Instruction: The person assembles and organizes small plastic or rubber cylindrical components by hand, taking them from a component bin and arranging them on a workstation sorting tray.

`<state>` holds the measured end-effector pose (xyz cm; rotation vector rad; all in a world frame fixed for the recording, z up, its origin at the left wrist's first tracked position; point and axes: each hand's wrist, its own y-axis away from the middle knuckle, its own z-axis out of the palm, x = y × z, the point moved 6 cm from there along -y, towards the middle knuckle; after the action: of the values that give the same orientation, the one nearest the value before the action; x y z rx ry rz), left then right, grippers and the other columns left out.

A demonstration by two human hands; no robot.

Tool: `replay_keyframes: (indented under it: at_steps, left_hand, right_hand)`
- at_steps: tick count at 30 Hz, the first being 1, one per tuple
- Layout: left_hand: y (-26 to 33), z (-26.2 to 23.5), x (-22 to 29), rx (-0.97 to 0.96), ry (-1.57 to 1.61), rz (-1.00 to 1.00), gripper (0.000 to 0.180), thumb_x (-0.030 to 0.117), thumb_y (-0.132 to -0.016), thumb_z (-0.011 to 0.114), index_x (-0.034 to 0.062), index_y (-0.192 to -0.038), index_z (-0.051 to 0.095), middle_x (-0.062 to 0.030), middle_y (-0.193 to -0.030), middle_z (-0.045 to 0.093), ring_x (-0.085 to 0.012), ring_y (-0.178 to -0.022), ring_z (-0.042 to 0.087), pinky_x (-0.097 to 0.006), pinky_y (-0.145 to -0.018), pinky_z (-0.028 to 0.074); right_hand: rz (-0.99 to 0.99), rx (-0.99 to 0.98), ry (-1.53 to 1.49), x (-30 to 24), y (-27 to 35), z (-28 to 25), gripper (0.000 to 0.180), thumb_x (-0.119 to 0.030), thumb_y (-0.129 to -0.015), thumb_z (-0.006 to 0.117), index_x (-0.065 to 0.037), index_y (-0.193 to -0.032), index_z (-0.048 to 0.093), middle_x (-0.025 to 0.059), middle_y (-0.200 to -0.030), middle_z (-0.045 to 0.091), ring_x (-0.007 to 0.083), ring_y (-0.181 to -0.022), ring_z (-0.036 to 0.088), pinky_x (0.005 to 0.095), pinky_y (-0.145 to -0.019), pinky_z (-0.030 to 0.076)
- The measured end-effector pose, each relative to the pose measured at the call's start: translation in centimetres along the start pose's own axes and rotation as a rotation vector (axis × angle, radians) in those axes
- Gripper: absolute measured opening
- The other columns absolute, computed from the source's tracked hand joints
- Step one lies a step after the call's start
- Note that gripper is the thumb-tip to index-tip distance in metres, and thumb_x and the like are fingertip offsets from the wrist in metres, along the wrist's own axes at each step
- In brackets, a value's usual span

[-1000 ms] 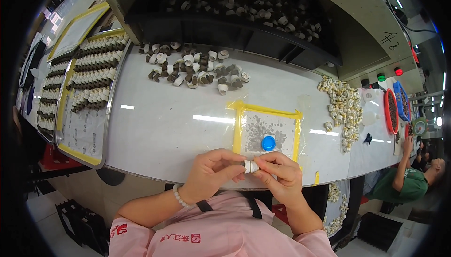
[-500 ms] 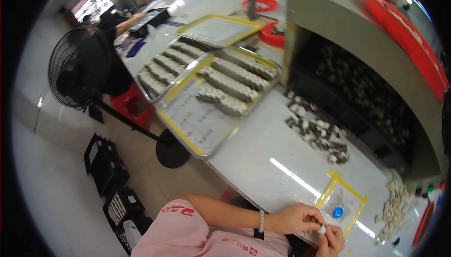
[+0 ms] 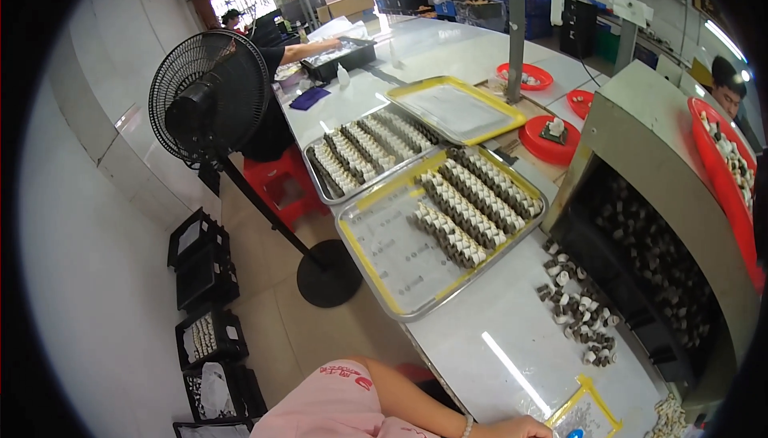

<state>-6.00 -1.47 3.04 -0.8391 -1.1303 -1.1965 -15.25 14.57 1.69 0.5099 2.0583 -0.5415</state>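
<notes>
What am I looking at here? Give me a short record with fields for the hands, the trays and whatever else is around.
left hand: only partly in view at the lower edge, resting by a yellow-taped square; grip not visible
right hand: out of view
near tray: yellow-edged, rows of small cylindrical parts on its far half
middle tray: filled with rows
far tray: no parts on it
loose parts: scattered before a grey hopper
floor: black fan, black crates

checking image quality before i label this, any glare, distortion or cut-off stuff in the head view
Head view: strong fisheye, the table edges and trays bow toward a black rim; a bright glare streak lies on the tabletop; the windows behind the fan are blown out; the left hand is cut by the lower edge, the right hand is out of frame.
</notes>
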Motion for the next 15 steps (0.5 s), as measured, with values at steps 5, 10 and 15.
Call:
replay_keyframes:
  at_steps: [5, 10, 15]
  left_hand:
    - [0.0, 0.4, -0.6, -0.008, 0.017, -0.028, 0.017, 0.014, -0.083, 0.066, 0.0025, -0.096, 0.067, -0.0076, -0.086, 0.068, -0.0133, -0.075, 0.062, -0.026, -0.068, 0.049]
    - [-0.2, 0.6, -1.8, 0.009, 0.113, -0.028, 0.017, 0.012, -0.084, 0.065, 0.0010, -0.096, 0.066, -0.0086, -0.088, 0.068, -0.0135, -0.076, 0.062, -0.027, -0.069, 0.049]
    - [0.0, 0.5, -0.6, -0.011, 0.087, -0.084, 0.017, 0.011, -0.084, 0.065, -0.0007, -0.096, 0.065, -0.0094, -0.088, 0.068, -0.0135, -0.078, 0.062, -0.027, -0.071, 0.049]
  right_hand:
    - [-0.005, -0.194, 0.048, 0.6, 0.4, -0.4, 0.031, -0.015, -0.091, 0.057, 0.000, -0.119, 0.057, 0.0154, -0.105, 0.056, 0.0254, -0.093, 0.057, 0.0342, -0.081, 0.046]
    - [0.082, -0.303, 0.160, 1.8, 0.5, -0.3, 0.039, -0.027, -0.094, 0.053, -0.002, -0.123, 0.053, 0.0170, -0.110, 0.052, 0.0291, -0.098, 0.053, 0.0384, -0.086, 0.043]
    - [0.103, -0.286, 0.059, 2.7, 0.6, 0.1, 0.041, -0.031, -0.095, 0.051, -0.002, -0.123, 0.053, 0.0193, -0.111, 0.050, 0.0307, -0.099, 0.052, 0.0395, -0.087, 0.042]
